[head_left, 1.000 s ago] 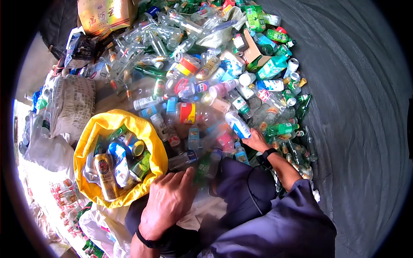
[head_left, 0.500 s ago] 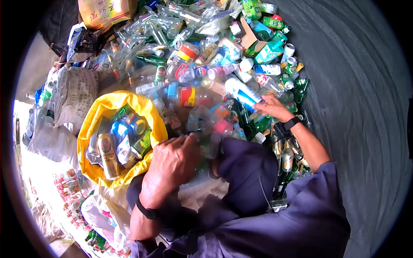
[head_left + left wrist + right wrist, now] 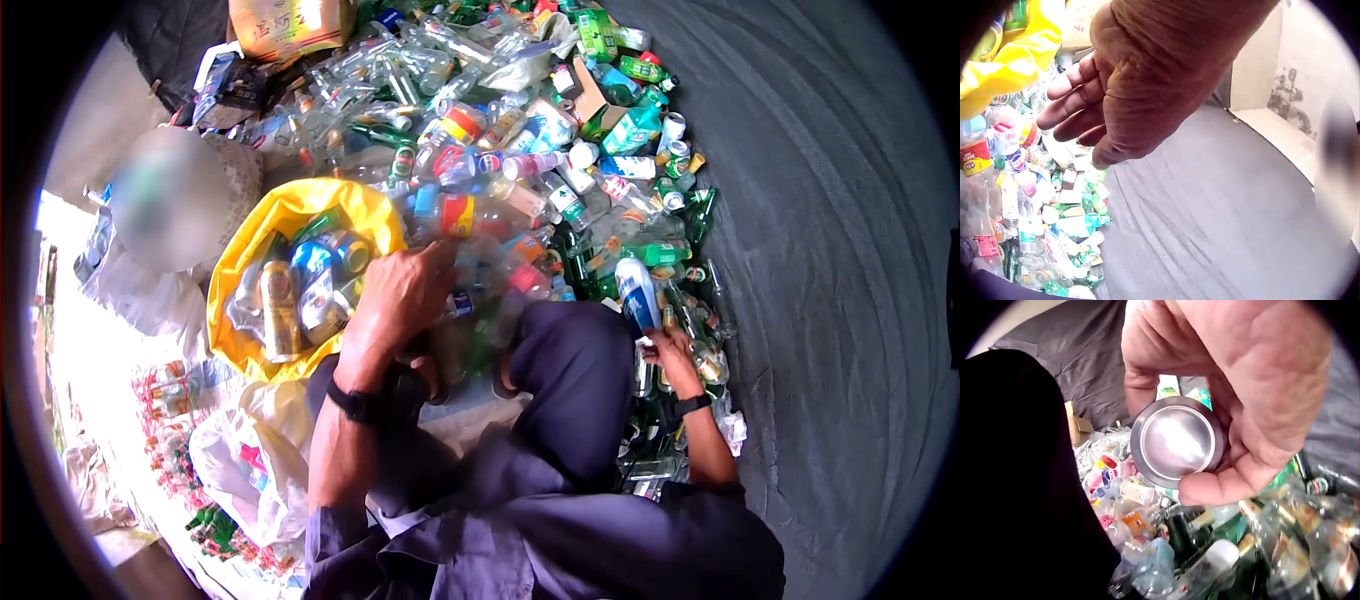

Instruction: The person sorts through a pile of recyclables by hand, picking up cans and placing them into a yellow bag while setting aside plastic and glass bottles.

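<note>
My right hand (image 3: 676, 358) grips a blue and white drink can (image 3: 637, 293) by its lower end, beside my right knee and over the bottles. In the right wrist view the can's bare metal end (image 3: 1177, 440) faces the camera, with fingers and thumb around it. My left hand (image 3: 400, 295) hovers by the right rim of a yellow bag (image 3: 372, 208). Its fingers look loose and hold nothing in the left wrist view. Inside the bag lie several cans, among them a gold can (image 3: 280, 310) and a blue and white one (image 3: 316, 270).
A heap of bottles and cans spreads ahead, with a cola bottle (image 3: 470, 216) near the bag and glass bottles by my right leg. A dark sheet (image 3: 820, 250) covers the right side. A cardboard box (image 3: 290, 28) stands at the back, a white plastic bag (image 3: 250, 460) front left.
My right hand has lifted the can off the heap and brought it back beside my right knee, turning it more upright. My left hand has moved forward along the yellow bag's rim.
</note>
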### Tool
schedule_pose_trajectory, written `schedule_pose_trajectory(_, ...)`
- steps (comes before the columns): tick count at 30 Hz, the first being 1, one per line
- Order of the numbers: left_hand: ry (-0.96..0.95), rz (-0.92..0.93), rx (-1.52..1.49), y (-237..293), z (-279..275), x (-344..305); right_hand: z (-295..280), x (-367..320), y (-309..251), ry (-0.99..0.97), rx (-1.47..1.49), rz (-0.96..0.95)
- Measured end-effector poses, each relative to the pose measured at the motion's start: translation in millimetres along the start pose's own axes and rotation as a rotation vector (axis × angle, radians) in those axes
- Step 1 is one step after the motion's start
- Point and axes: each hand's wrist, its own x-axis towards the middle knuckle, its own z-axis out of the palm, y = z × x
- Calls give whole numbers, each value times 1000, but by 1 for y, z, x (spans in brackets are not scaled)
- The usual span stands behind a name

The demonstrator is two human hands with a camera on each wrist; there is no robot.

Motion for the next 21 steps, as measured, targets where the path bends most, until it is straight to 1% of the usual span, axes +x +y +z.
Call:
schedule_pose_trajectory(2, -39, -7, 39, 0, 1, -2, 2, -8, 38, -6, 49, 29)
schedule_pose_trajectory(3, 0, 23, 45, -8, 11, -3, 2, -11, 50, 0, 50, 42)
schedule_pose_trajectory(6, 13, 54, 69, -11, 12, -6, 7, -34, 48, -4, 57, 41)
schedule_pose_trajectory(8, 5, 24, 58, -11, 9, -7, 11, -44, 37, -13, 79, 34)
schedule_pose_trajectory(10, -17, 2, 84, -12, 6, -8, 13, -52, 24, 63, 73, -9)
schedule_pose_trajectory(12, -20, 15, 104, -19, 9, -11, 7, -48, 15, 87, 52, -88)
schedule_pose_trajectory(14, 48, -7, 84, -24, 12, -13, 12, -61, -30, 130, -48, -202)
schedule_pose_trajectory(16, 32, -14, 82, -23, 9, -16, 22, -73, -80, 103, -160, -332)
schedule_pose_trajectory(17, 10, -26, 34, -23, 8, -16, 19, -65, -90, 104, -259, -363)
schedule_pose_trajectory(18, -1, -40, -12, -23, 6, -14, 33, -77, -118, 119, -266, -395)
schedule_pose_trajectory(20, 34, -51, 5, -24, 2, -13, 63, -85, -161, 13, -179, -515)
schedule_pose_trajectory(21, 44, -55, 19, -25, 3, -13, 79, -84, -175, -37, -153, -530)
